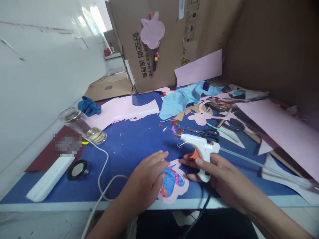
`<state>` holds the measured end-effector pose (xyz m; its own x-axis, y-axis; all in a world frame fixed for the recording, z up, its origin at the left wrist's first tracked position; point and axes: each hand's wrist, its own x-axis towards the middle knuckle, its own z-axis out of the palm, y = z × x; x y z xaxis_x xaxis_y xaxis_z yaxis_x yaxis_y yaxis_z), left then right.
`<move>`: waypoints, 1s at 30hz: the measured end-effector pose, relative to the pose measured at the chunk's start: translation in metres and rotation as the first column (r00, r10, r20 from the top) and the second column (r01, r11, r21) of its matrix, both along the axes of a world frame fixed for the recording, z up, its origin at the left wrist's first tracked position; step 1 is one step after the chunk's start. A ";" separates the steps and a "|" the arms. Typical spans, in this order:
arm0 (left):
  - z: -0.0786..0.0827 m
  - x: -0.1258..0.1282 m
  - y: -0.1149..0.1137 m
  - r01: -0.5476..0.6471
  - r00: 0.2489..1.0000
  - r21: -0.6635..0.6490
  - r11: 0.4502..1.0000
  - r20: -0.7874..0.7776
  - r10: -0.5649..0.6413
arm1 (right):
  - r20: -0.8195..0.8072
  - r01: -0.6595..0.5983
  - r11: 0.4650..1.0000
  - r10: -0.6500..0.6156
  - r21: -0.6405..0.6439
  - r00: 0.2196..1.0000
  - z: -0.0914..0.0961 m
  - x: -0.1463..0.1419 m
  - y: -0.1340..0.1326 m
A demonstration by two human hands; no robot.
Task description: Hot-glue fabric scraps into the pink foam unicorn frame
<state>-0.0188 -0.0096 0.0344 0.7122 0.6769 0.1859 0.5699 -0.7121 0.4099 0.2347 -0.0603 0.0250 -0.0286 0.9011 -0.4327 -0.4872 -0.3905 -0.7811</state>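
Head view, lower centre: the left hand [147, 181] lies flat, fingers together, on a pink cutout [178, 194] at the near edge of the blue surface [129, 146]. Just right of it, the right hand [221, 176] is closed around a white glue gun [203, 147]. Beyond lie scissors [208, 133], with a cardboard box [169, 66] at the top.

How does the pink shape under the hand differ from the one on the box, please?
The near shape lies flat under the left hand; the hung shape is upright on the box. The near one carries a blue patterned patch; the hung one is plain pink. Both are pink cutouts.
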 end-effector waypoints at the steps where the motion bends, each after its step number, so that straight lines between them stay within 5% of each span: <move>1: -0.003 -0.002 -0.005 0.038 0.998 0.013 0.999 -0.053 -0.037 | 0.007 0.003 1.000 -0.003 -0.001 1.000 0.001 0.001 0.000; 5: -0.013 -0.005 -0.014 0.058 0.975 0.045 0.997 -0.217 -0.047 | 0.036 -0.005 1.000 0.005 0.000 0.999 0.003 0.002 0.001; 11: -0.023 0.000 -0.011 -0.088 0.955 0.168 0.982 -0.267 0.131 | 0.058 -0.013 1.000 0.013 0.000 0.998 0.003 0.000 0.002; 30: -0.031 0.002 -0.006 -0.147 0.946 0.208 0.967 -0.255 0.198 | 0.084 -0.023 1.000 0.025 -0.021 0.996 0.002 -0.003 0.007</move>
<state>-0.0163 -0.0151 0.0036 0.6282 0.7664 0.1345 0.7619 -0.6409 0.0935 0.2320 -0.0533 0.0270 -0.0130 0.8918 -0.4522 -0.4107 -0.4171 -0.8108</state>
